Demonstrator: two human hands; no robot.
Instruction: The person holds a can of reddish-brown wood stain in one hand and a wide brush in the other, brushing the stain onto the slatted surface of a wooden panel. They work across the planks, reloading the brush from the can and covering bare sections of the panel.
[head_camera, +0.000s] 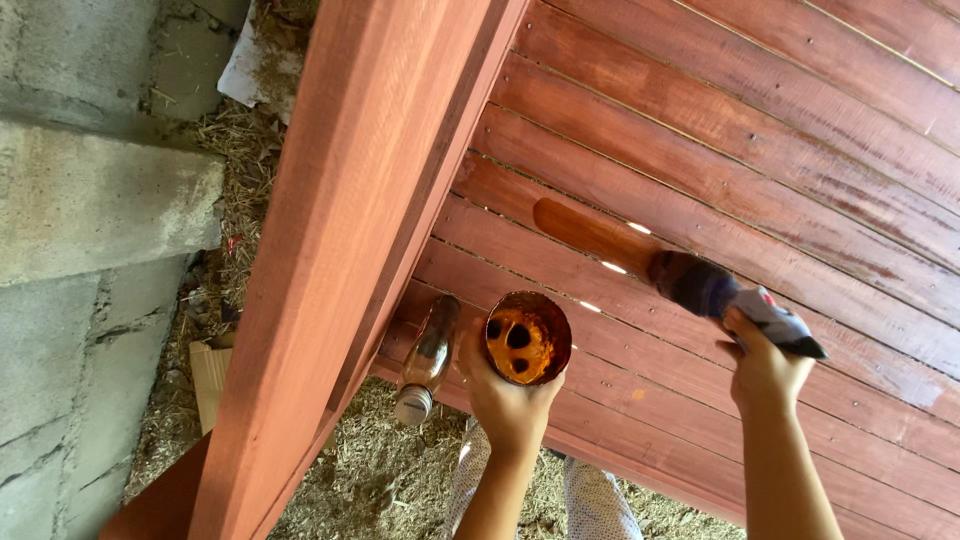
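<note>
My left hand (508, 400) holds a small round tin (528, 337) with orange-brown stain at its bottom, its mouth turned toward me. My right hand (765, 368) grips the handle of a paintbrush (715, 290). The brush's dark bristles rest against a slat of the red-brown wooden panel (760, 130), at the end of a wet, glossy stroke (590, 232). A thick stained post (340, 250) runs along the panel's left edge. A bottle (427, 358) with a grey cap sits beside the tin, by the post.
Grey concrete blocks (90, 230) stand at the left. Dry straw and dirt (390, 470) cover the ground below. A scrap of cardboard (210, 375) lies near the post. My patterned trouser legs (590, 500) show beneath my arms.
</note>
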